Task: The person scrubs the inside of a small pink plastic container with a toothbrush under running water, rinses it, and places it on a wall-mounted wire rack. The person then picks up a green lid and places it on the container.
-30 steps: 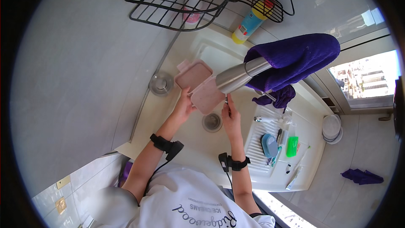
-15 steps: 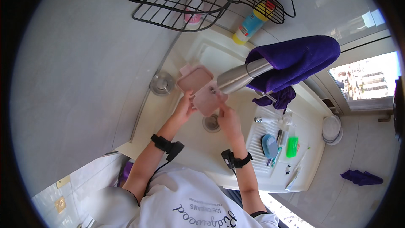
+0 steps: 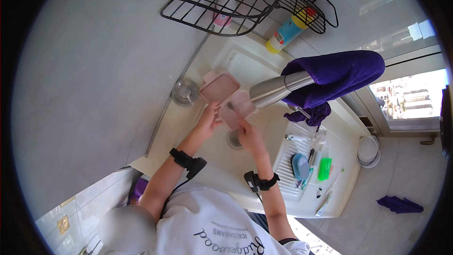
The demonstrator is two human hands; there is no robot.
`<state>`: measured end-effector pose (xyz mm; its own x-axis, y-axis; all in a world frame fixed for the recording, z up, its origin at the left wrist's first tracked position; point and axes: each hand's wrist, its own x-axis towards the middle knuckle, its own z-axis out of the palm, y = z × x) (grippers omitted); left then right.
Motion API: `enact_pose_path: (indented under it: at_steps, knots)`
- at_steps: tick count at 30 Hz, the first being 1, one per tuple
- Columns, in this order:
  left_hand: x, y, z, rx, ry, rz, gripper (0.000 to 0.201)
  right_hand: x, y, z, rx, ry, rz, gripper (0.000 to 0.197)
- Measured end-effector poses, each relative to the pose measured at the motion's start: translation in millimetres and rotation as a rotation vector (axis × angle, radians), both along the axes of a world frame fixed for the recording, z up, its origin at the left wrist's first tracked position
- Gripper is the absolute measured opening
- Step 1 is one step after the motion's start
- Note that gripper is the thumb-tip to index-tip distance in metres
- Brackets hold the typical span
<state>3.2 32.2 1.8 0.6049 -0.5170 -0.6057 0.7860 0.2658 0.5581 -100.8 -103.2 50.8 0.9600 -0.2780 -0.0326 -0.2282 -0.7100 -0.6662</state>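
Observation:
Over the sink (image 3: pixel 205 163), a pink hinged plastic box (image 3: pixel 220 88) lies opened out, its two halves side by side. My left hand (image 3: pixel 206 122) grips it near the hinge, fingers at the near edge. The nearer half sits right beside the mouth of a metal faucet (image 3: pixel 270 91) and looks wet or translucent; a small dark spot shows in it. My right hand (image 3: pixel 251 138) holds that half at its near right edge, with some fingertips hidden. A purple towel (image 3: pixel 337 73) is draped over the faucet's upper part.
A drain (image 3: pixel 234 139) lies below the box, and a clear round dish (image 3: pixel 184 92) stands at the left wall. Overhead hangs a black wire rack (image 3: pixel 222 12). On the right ribbed ledge are a blue brush (image 3: pixel 300 165), a green box (image 3: pixel 324 168) and small items.
My right hand has shifted from the inside of the box's nearer half to its near edge. That half is tilted a little differently. The whole view has shifted slightly.

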Motion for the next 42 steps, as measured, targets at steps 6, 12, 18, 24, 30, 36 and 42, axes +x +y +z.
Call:
enact_pose_path:
  at_steps: [6,12,18,24,30,36,42]
  knots:
    - [-2,-2,-8,0.001,0.031,0.058,0.043,3,-5,10,-0.026,0.153,-0.128,0.043]
    - [-1,2,-6,-0.079,0.013,-0.005,0.041,-12,2,0,0.080,0.147,0.042,0.040]
    - [-4,-2,-1,-0.192,-0.025,0.011,0.039,-10,-11,-4,0.025,0.190,-0.024,0.041]
    - [-8,-3,-3,-0.235,-0.003,0.054,0.038,-18,-5,-18,0.200,0.162,-0.008,0.038]
    - [-2,-2,3,-0.204,-0.041,0.037,0.034,-6,-18,-18,0.023,-0.033,-0.013,0.041]
    - [-2,2,1,-0.165,-0.116,0.043,0.013,15,-9,-3,-0.084,0.061,-0.105,0.042]
    - [1,2,10,-0.138,-0.187,0.204,0.011,-5,30,-5,-0.042,-0.049,0.000,0.043]
